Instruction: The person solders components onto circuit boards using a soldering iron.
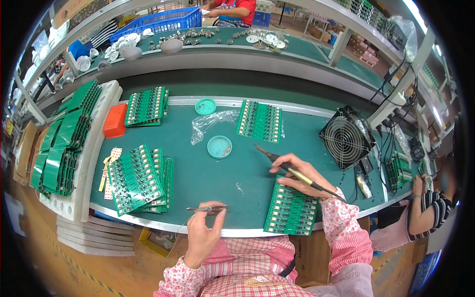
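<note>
My right hand (307,178) is wrapped round a soldering iron (297,174), its tip pointing up and left over the mat. The iron's dark cord runs back across my wrist. Under that hand, by the table's front edge, lies a green circuit board panel (291,210) with rows of small parts. My left hand (205,230) pinches slim metal tweezers (210,209) at the front edge, left of the panel. A thin wire hangs beside this hand; where it ends I cannot tell. Small whitish bits (239,187) lie on the mat between my hands.
Board stacks stand at left (138,180) and back left (147,106); another panel (260,121) lies at the back. Two teal dishes (219,147), clear plastic film (210,126), an orange-red box (115,121) and a black fan (346,138) surround the middle. A co-worker (425,213) sits at right.
</note>
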Available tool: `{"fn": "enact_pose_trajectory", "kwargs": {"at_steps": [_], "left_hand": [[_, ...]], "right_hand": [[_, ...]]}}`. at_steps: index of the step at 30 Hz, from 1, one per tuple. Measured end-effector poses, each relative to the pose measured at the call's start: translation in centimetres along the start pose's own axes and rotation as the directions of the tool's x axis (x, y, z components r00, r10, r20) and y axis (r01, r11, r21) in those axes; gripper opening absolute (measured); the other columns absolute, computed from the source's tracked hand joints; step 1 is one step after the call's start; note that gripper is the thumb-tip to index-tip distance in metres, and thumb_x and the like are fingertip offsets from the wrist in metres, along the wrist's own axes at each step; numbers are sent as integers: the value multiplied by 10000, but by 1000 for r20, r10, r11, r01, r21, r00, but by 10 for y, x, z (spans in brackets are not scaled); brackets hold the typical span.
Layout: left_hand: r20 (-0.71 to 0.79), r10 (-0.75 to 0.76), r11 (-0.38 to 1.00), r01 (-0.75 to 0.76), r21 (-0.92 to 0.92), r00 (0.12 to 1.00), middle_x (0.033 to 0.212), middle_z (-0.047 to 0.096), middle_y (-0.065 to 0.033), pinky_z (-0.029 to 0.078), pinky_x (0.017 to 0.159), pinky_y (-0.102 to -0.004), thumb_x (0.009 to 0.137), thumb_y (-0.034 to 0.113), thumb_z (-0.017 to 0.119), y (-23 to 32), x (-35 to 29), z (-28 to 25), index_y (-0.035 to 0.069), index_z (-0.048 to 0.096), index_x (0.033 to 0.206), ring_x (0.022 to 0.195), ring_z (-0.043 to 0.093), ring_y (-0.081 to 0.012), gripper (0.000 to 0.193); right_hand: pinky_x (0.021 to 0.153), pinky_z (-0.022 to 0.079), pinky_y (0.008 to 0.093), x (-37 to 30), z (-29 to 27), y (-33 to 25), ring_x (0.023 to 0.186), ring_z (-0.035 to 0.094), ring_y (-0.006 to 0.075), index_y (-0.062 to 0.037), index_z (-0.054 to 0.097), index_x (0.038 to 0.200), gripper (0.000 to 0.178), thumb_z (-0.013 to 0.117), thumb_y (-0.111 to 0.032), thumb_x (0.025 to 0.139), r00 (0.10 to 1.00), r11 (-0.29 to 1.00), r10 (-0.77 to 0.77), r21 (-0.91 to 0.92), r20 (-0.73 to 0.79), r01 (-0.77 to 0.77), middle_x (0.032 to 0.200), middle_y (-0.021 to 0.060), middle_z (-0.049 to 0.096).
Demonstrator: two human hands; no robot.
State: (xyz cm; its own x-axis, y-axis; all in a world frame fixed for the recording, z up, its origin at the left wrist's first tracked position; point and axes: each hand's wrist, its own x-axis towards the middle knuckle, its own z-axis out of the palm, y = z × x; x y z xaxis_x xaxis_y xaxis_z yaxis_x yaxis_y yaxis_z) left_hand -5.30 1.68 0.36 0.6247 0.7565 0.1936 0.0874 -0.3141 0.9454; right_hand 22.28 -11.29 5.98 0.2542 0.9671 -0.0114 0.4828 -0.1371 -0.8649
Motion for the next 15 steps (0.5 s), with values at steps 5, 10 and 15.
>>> {"fn": "enact_pose_trajectory", "kwargs": {"at_steps": [5, 10, 15], "left_hand": [[17, 103, 979, -105, 176, 994, 1003, 699, -112, 529, 815, -309, 901, -27, 671, 7, 16, 14, -22, 653, 1060, 890, 698, -204, 160], [67, 126, 958, -139, 250, 990, 1018, 693, -130, 534, 802, -334, 900, -26, 672, 10, 34, 27, -25, 654, 1048, 900, 698, -245, 149], [108, 123, 953, -148, 266, 987, 1038, 691, -139, 536, 794, -346, 897, -27, 672, 4, 40, 33, -13, 658, 1049, 904, 695, -273, 153]], "right_hand": [[864, 522, 386, -4, 27, -5, 970, 665, 334, -98, 628, 1151, 381, 795, -138, 811, 933, 909, -317, -334, -167, 249, 1065, 127, 680], [932, 497, 442, -67, 53, -5, 1073, 644, 349, -105, 629, 1195, 494, 842, -187, 756, 879, 827, -312, -559, -361, 64, 1073, 129, 680], [1034, 450, 532, -105, 82, 8, 1238, 566, 419, -76, 594, 1251, 610, 871, -188, 719, 811, 873, -104, -444, -575, -203, 1185, 167, 656]]}}
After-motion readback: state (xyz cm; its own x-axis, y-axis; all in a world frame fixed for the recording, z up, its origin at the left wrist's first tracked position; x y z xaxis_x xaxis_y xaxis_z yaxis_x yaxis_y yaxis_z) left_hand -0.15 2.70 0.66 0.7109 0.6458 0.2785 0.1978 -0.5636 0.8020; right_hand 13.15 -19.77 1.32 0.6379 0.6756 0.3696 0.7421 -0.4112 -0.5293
